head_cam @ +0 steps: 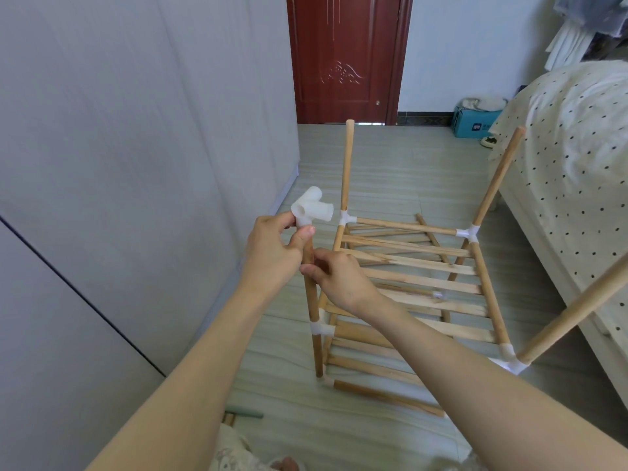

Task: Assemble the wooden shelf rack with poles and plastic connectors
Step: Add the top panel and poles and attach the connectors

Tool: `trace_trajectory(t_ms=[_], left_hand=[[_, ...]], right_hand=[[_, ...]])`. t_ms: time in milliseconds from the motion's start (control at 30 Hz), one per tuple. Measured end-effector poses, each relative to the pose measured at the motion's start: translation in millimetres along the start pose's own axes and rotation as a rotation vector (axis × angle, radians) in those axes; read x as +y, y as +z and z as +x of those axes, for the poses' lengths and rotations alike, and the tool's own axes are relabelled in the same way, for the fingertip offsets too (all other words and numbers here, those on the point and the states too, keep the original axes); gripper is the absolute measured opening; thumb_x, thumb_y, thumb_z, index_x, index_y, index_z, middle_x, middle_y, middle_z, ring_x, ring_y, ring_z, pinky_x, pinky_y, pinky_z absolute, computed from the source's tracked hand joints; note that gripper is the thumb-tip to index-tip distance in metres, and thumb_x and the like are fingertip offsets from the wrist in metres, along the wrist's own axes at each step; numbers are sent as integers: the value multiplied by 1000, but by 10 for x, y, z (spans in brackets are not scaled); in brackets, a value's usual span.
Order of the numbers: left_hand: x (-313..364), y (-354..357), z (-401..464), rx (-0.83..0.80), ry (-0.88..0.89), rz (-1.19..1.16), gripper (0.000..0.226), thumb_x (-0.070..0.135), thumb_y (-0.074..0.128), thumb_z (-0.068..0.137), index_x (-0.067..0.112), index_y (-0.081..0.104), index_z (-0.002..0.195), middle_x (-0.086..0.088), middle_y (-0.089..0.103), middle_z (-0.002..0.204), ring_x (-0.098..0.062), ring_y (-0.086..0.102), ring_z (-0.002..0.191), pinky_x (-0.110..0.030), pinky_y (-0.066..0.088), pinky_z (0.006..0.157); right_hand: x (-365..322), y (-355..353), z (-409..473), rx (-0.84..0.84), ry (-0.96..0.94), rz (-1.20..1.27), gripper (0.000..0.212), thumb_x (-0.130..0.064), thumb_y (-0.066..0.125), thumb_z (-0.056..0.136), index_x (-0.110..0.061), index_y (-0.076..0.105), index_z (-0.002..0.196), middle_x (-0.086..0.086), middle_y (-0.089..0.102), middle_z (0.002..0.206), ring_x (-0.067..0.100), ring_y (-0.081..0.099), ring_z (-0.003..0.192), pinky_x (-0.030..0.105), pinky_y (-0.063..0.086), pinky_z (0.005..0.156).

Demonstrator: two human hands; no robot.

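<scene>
A dark red panelled door (343,59) stands closed at the far end of a grey striped floor (390,164). A bed (577,137) with a polka-dot cover lines one side, a blue cardboard box (474,122) beside it against the wall.

Matt, smooth wooden poles (347,168), translucent white plastic connector (311,208), glossy red door (343,56), dotted cloth bedspread (571,137).

The connector (311,208) was white, the poles (347,168) light brown, the door (343,56) dark red, and the bed cover (577,137) cream with dark dots.
</scene>
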State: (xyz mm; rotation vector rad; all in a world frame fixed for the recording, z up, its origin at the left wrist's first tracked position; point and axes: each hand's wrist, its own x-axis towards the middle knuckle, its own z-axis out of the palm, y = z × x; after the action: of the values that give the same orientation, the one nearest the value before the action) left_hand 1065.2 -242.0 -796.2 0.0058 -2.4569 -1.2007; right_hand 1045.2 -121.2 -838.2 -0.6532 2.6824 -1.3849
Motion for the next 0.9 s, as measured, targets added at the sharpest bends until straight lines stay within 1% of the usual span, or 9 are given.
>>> trace_trajectory(t_ms=[100, 200, 267, 467, 500, 600, 633, 767, 900], left_hand=[[42, 25, -36, 51, -28, 21, 10, 24, 61, 88, 29, 59, 80, 3, 58, 97, -9, 49, 95, 1, 30, 71], [78, 45, -55, 100, -41, 55, 20, 29, 62, 87, 35, 54, 69, 7, 56, 90, -17, 49, 103, -26, 39, 89], [109, 57, -68, 118, -69, 36, 25, 30, 63, 86, 39, 51, 66, 5, 55, 94, -19, 48, 106, -33, 39, 90], [78, 22, -73, 82, -60, -12, 14, 27, 62, 88, 33, 59, 76, -2, 61, 104, -9, 48, 97, -4, 30, 72], [71, 15, -69, 71, -50, -3, 14, 27, 61, 88, 32, 59, 75, -2, 63, 102, -10, 51, 98, -5, 33, 77], [63, 40, -61, 88, -51, 43, 10, 31, 61, 88, 29, 62, 78, -1, 65, 98, -20, 55, 104, -36, 43, 91], [67, 54, -61, 104, -58, 35, 8, 31, 62, 88, 27, 65, 82, 0, 65, 98, -19, 55, 104, -35, 43, 88], [65, 97, -69, 116, -55, -108, 15, 25, 62, 88, 12, 67, 91, 9, 62, 81, -6, 56, 84, -3, 35, 65], [5, 90, -63, 88, 9, -163, 8, 24, 62, 88, 16, 63, 90, 15, 61, 78, 12, 55, 74, 0, 38, 64]], right_hand=[[2, 4, -20, 19, 2, 1, 15, -23, 57, 93, -14, 57, 80, 4, 58, 70, 18, 51, 66, 19, 36, 55], [-10, 2, -32, 31, 13, 4, 17, -23, 56, 94, -15, 56, 78, 0, 53, 64, 12, 45, 58, 10, 34, 49], [-8, -1, -26, 35, 27, 12, 18, -24, 55, 94, -15, 57, 78, 0, 52, 65, 10, 43, 55, 10, 34, 48], [6, 2, -41, 12, 17, 20, 22, -24, 55, 94, -11, 58, 77, 4, 53, 67, 12, 42, 55, 13, 32, 48], [6, -2, -42, 9, 14, 22, 23, -24, 55, 94, -11, 56, 75, 4, 53, 66, 12, 41, 55, 13, 32, 48], [11, -2, -33, 25, 23, 28, 24, -24, 55, 94, -16, 52, 71, -1, 50, 61, 10, 41, 54, 13, 32, 48], [7, 3, -29, 39, 27, 29, 23, -24, 55, 94, -18, 53, 72, -3, 49, 59, 8, 40, 53, 12, 33, 48], [19, 39, -38, 46, 54, -30, 17, -27, 53, 95, -13, 63, 90, -2, 58, 69, 14, 50, 62, 21, 33, 55], [144, -16, -85, -41, 78, -120, 28, -25, 51, 96, -16, 61, 120, 3, 69, 105, 18, 61, 97, 22, 42, 78]])
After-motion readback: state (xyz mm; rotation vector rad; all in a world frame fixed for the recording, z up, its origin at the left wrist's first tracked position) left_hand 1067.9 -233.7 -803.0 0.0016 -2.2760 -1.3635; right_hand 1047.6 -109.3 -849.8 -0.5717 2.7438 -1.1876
